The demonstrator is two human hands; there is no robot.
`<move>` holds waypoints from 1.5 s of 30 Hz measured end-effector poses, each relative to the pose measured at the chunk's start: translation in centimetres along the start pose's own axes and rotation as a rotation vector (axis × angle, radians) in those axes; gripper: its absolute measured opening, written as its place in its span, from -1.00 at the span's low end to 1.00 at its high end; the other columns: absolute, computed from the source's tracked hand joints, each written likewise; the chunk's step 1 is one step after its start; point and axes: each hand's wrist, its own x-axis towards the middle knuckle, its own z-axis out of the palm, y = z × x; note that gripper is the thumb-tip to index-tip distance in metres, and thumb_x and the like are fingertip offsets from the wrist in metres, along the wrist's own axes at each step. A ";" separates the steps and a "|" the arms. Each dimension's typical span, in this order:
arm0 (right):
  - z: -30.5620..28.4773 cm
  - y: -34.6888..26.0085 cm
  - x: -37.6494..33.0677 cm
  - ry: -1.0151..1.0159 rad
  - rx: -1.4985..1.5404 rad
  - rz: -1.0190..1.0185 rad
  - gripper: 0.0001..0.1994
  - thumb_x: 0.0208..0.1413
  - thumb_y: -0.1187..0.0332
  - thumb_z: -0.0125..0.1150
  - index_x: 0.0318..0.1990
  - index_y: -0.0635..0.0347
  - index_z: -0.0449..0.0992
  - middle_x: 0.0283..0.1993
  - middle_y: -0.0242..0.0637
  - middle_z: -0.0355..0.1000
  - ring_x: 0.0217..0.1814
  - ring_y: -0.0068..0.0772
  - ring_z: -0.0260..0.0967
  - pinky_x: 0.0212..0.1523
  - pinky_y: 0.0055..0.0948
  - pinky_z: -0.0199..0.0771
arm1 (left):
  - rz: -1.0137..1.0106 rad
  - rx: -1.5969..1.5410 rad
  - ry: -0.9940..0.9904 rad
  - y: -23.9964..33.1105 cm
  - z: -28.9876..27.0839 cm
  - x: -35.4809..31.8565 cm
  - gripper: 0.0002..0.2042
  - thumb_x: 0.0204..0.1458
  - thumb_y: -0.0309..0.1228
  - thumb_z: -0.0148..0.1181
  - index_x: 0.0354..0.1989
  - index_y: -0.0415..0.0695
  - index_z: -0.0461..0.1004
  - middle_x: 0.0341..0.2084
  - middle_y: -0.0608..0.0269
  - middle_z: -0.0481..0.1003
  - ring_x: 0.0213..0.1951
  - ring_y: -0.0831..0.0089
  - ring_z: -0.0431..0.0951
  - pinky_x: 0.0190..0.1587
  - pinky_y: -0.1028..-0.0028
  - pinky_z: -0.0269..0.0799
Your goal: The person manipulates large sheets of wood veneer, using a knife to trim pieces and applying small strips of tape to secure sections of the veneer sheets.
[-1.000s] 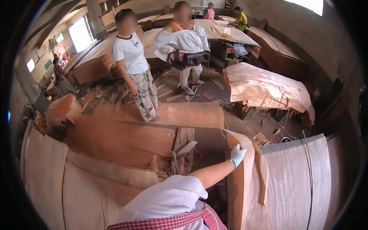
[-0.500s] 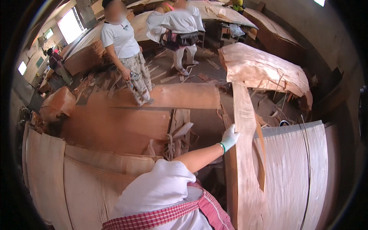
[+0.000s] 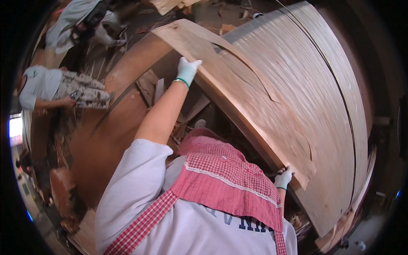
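A long, narrow strip of wood veneer [image 3: 238, 100] lies slantwise over a stack of pale veneer sheets [image 3: 318, 80]. Near its far end, my left hand [image 3: 187, 70], in a white glove with a green cuff, is closed on the strip's near edge. My right hand [image 3: 284, 177], gloved the same way, grips that edge close to the other end; its fingertips look dark. Part of the strip's far side is split, with a thin curved sliver [image 3: 259, 78] standing off it. Fingers beneath the strip are hidden.
A dark cord [image 3: 335, 78] runs over the stack. Broad reddish-brown sheets [image 3: 112, 148] lie on the floor at left, with scraps [image 3: 153, 87] beside them. A person in patterned trousers [image 3: 80, 91] stands at left; another person in white [image 3: 76, 25] is beyond.
My view has turned and tipped to the right. The strip has swung from nearly upright in view to a slant across the stack. My right hand has come into sight, gripping its nearer end.
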 end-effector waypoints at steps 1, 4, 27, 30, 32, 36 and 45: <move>-0.3 0.4 0.0 0.033 0.032 -0.057 -0.85 0.21 0.26 0.09 -0.35 0.03 0.30 -0.61 -0.45 0.17 -0.69 -0.57 0.06 -0.73 -0.58 0.11 | 0.073 0.170 0.063 -1.2 0.3 0.6 -0.54 -0.24 -0.42 0.45 -0.19 -0.37 0.40 -0.26 -0.07 0.55 -0.22 0.16 0.58 -0.12 0.30 0.49; -1.3 0.4 -0.2 0.061 -0.004 -0.027 -0.84 0.21 0.25 0.12 -0.34 0.05 0.32 -0.60 -0.43 0.21 -0.69 -0.56 0.09 -0.72 -0.59 0.14 | 0.077 0.318 0.117 -0.5 0.9 -0.2 -0.55 -0.23 -0.41 0.42 -0.17 -0.36 0.40 -0.22 -0.12 0.54 -0.17 0.07 0.58 -0.09 0.28 0.47; -1.6 1.7 -1.6 -0.037 -0.103 -0.020 -0.89 0.19 0.27 0.15 -0.30 0.02 0.39 -0.45 -0.44 0.39 -0.60 -0.63 0.18 -0.68 -0.63 0.17 | 0.035 0.239 0.272 -4.5 -2.0 8.7 -0.56 -0.22 -0.49 0.39 -0.14 -0.41 0.41 -0.21 -0.10 0.55 -0.20 0.19 0.59 -0.12 0.32 0.49; -0.9 1.5 -1.7 -0.034 -0.121 -0.034 -0.89 0.18 0.27 0.16 -0.32 0.01 0.38 -0.48 -0.45 0.38 -0.63 -0.64 0.16 -0.72 -0.62 0.12 | 0.071 0.378 0.411 -4.0 -2.0 8.5 -0.49 -0.20 -0.35 0.37 -0.09 -0.38 0.35 -0.16 -0.16 0.48 -0.11 0.02 0.51 -0.02 0.20 0.41; -1.9 2.0 -1.1 0.000 -0.120 -0.026 -0.89 0.17 0.28 0.15 -0.33 0.01 0.37 -0.51 -0.45 0.36 -0.66 -0.63 0.13 -0.74 -0.62 0.08 | 0.274 0.617 0.499 2.0 2.8 1.2 -0.61 -0.10 -0.37 0.26 -0.14 -0.35 0.35 -0.16 -0.18 0.45 -0.12 -0.02 0.48 -0.02 0.15 0.38; -0.7 1.9 -1.0 -0.036 -0.111 -0.070 -0.87 0.17 0.29 0.13 -0.39 -0.01 0.33 -0.57 -0.47 0.27 -0.71 -0.60 0.05 -0.74 -0.54 0.02 | 0.874 0.737 0.002 5.2 6.6 -9.9 -0.85 -0.13 -0.47 0.15 -0.33 -0.13 0.48 -0.38 0.03 0.48 -0.21 0.07 0.48 -0.13 0.18 0.41; 9.7 -0.8 -8.5 -0.424 -0.504 -0.200 -0.80 0.22 0.18 0.02 -0.37 0.04 0.35 -0.53 -0.44 0.26 -0.57 -0.49 0.15 -0.57 -0.38 0.18 | 1.038 1.021 -0.237 -2.2 7.9 -12.5 -0.61 0.02 -0.24 0.03 -0.03 -0.23 0.41 0.01 -0.01 0.39 0.12 0.09 0.34 0.22 0.17 0.20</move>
